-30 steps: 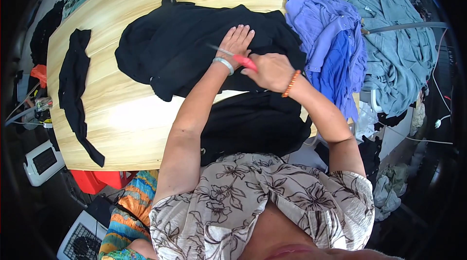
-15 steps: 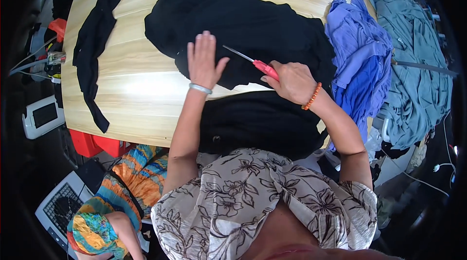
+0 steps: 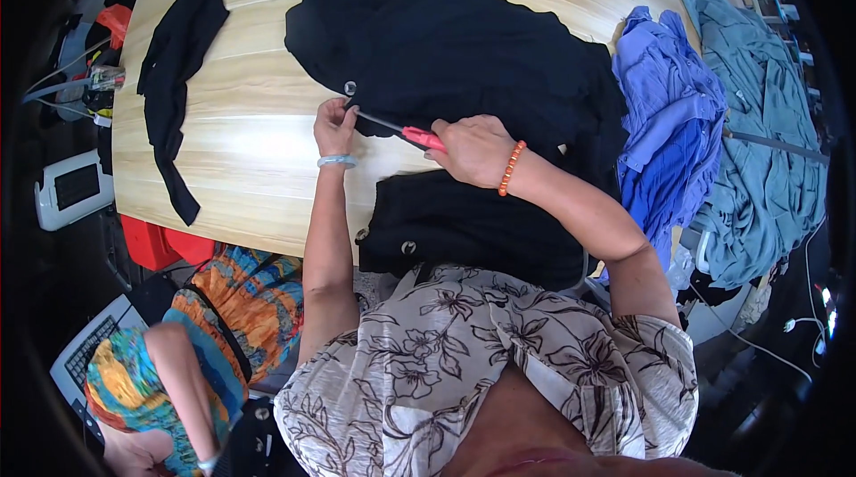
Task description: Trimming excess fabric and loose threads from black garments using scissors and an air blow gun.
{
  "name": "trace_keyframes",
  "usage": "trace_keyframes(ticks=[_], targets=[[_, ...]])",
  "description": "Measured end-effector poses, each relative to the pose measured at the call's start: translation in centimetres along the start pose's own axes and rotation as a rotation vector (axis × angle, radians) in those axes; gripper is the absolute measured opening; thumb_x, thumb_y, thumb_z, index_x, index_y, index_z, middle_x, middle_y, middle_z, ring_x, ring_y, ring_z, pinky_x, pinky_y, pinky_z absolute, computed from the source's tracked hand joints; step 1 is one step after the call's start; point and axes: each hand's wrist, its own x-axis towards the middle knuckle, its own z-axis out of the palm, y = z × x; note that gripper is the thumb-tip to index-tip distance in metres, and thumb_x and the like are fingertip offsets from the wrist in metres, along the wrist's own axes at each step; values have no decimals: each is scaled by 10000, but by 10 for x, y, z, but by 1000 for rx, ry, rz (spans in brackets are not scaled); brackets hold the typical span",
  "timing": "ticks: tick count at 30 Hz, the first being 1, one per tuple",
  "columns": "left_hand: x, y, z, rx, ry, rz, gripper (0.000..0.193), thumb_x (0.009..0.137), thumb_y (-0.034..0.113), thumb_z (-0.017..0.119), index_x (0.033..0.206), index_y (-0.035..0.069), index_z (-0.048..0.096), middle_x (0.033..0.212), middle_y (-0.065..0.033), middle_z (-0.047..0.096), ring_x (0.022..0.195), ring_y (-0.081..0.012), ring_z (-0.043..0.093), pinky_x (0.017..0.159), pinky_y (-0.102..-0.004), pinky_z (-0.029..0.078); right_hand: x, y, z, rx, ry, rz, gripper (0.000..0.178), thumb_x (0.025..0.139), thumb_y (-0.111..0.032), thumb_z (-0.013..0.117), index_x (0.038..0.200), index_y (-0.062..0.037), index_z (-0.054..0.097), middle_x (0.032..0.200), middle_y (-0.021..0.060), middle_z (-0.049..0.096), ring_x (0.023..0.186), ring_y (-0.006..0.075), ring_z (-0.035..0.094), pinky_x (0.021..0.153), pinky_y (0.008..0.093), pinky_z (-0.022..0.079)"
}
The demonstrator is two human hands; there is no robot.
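A large black garment (image 3: 455, 49) lies spread on the table, with a light round mark near its lower left edge. At that edge, the fingers of my left hand (image 3: 335, 125) are pinched on the black cloth. My right hand (image 3: 477, 149) is wrapped round a slim red-handled tool (image 3: 419, 136) with a thin metal shaft. The shaft points left, its tip close to my left fingertips; its exact kind I cannot tell. Nearer my body lies a second black piece of cloth (image 3: 473, 227), hanging over the table's front edge.
A narrow black strip of cloth (image 3: 183, 67) lies on the left of the wooden table (image 3: 259, 147). Purple-blue garments (image 3: 669, 111) are heaped at the right, beside a grey-green cloth pile (image 3: 758, 138). Another person in patterned clothes (image 3: 236, 308) is at lower left.
My left hand has gone from lying flat on the black garment to pinching its lower left edge. My right hand has carried the red-handled tool left, toward it. The view has shifted slightly.
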Motion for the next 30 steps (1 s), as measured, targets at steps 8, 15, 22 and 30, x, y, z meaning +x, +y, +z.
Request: trace_keyframes(ticks=[8, 15, 22, 30], targets=[[-11, 34, 3, -187, -54, -12, 116, 880, -13, 657, 973, 31, 603, 834, 27, 603, 729, -39, 524, 691, -173, 432, -15, -1, 1, 5, 20, -34, 301, 905, -294, 593, 950, 4, 603, 767, 187, 668, 777, 364, 668, 729, 449, 509], [-25, 70, -2, -265, -326, -95, 344, 817, -64, 685, 1145, 9, 609, 1047, -32, 643, 961, -93, 585, 856, -219, 474, -35, 22, 10, 90, 162, 31, 280, 915, -277, 588, 953, -3, 545, 779, 199, 663, 782, 376, 660, 717, 458, 509], [-36, 54, 1, -37, -292, -95, 141, 879, 29, 663, 1010, -20, 647, 837, 27, 633, 738, -44, 538, 683, -210, 459, -55, 18, 17, 110, 72, 24, 289, 906, -281, 607, 960, 0, 568, 787, 192, 666, 805, 362, 666, 734, 454, 509], [-41, 74, -9, 168, -352, 92, 129, 887, 55, 640, 994, -18, 647, 792, -31, 643, 724, -79, 549, 667, -238, 464, -56, 23, 9, 74, 233, 159, 295, 900, -307, 611, 989, -32, 554, 682, 183, 641, 684, 377, 655, 642, 465, 518]])
